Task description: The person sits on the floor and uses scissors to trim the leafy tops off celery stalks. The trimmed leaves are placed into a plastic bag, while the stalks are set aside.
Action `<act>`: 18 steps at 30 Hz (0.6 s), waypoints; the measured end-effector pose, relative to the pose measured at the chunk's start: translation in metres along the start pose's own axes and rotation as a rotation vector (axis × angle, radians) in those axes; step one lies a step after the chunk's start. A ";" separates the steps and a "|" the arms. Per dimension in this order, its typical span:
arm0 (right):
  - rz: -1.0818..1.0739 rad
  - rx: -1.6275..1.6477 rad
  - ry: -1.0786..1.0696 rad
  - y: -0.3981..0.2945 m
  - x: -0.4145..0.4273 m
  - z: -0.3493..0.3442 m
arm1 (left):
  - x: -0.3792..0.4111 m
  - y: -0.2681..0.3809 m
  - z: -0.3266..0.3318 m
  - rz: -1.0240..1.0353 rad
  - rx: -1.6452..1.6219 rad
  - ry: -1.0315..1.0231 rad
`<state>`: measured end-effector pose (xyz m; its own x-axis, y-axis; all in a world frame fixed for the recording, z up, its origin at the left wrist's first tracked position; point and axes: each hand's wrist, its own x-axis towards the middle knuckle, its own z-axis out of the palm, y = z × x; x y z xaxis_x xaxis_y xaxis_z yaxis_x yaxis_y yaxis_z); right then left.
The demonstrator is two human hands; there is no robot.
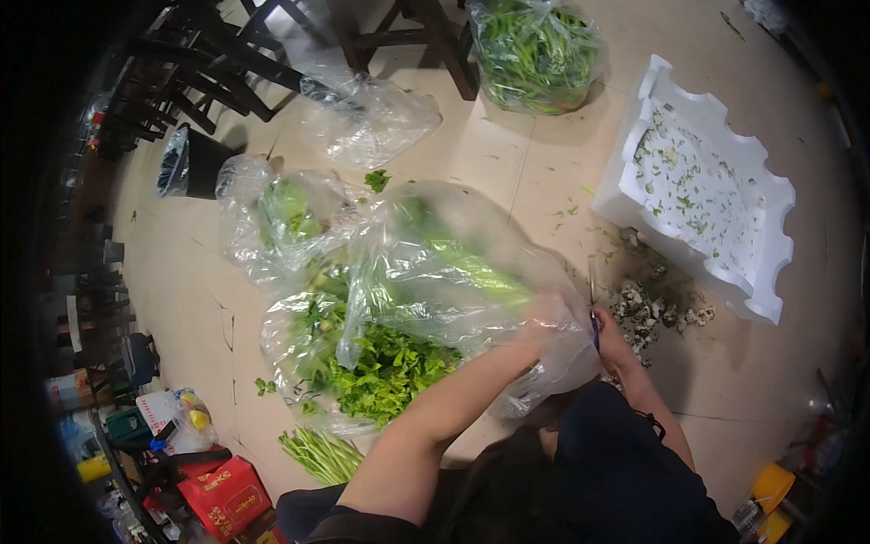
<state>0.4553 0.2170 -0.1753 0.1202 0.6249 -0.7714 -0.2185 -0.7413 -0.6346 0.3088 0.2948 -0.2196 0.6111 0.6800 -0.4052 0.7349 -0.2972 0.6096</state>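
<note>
My left hand [548, 314] is inside a large clear plastic bag [408, 285], blurred behind the film. It is at the near end of a long pale-green vegetable [486, 272]; its grip is hidden. Just right of the bag, my right hand [613, 343] holds a blue-handled cutting tool [596, 330], its thin blade pointing away from me. Whether it is a knife or scissors is unclear. Leafy celery-like greens [391, 377] spill from the plastic on the near left. Another clear bag with a green vegetable [291, 211] lies farther left.
A white foam box [622, 194] with green scraps stands tilted at right. Trimmings [646, 309] lie on the floor beside it. Bagged greens [537, 58], an apparently flat plastic bag [380, 122], a black bin [207, 163] and dark stools [442, 47] are farther off. Green stalks [323, 455] lie near left.
</note>
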 end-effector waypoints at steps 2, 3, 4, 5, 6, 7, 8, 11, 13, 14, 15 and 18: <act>-0.090 0.022 -0.043 0.007 0.006 -0.001 | -0.015 0.004 -0.016 0.037 0.066 0.030; -0.141 0.050 -0.042 0.011 0.012 -0.009 | -0.025 0.029 -0.048 0.058 0.204 0.004; -0.176 0.042 -0.034 0.012 0.018 -0.010 | -0.038 0.048 -0.074 0.076 0.305 0.000; -0.185 0.058 -0.028 0.008 0.016 -0.012 | -0.050 0.058 -0.096 0.102 0.352 0.014; -0.195 0.075 -0.021 0.001 0.013 -0.014 | -0.064 0.066 -0.114 0.140 0.371 0.038; -0.204 0.094 -0.011 -0.007 0.009 -0.014 | -0.078 0.060 -0.132 0.196 0.358 0.069; -0.222 0.027 0.047 -0.016 0.004 -0.013 | -0.093 0.055 -0.151 0.250 0.349 0.104; -0.372 0.127 0.043 -0.021 0.012 -0.010 | -0.138 0.048 -0.207 0.381 0.287 0.201; -0.484 -0.042 0.149 -0.035 0.013 0.000 | -0.170 0.054 -0.237 0.440 0.264 0.256; -0.533 -0.084 0.179 -0.042 0.014 0.007 | -0.187 0.060 -0.250 0.463 0.265 0.279; -0.591 -0.120 0.218 -0.052 0.013 0.012 | -0.202 0.070 -0.265 0.499 0.274 0.305; -0.558 -0.007 0.078 -0.096 -0.017 0.037 | -0.258 0.095 -0.300 0.425 0.196 0.320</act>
<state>0.4384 0.2864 -0.1000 0.2867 0.9030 -0.3201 -0.0948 -0.3057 -0.9474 0.1323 0.2924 0.1475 0.7684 0.6332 0.0935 0.5028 -0.6875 0.5239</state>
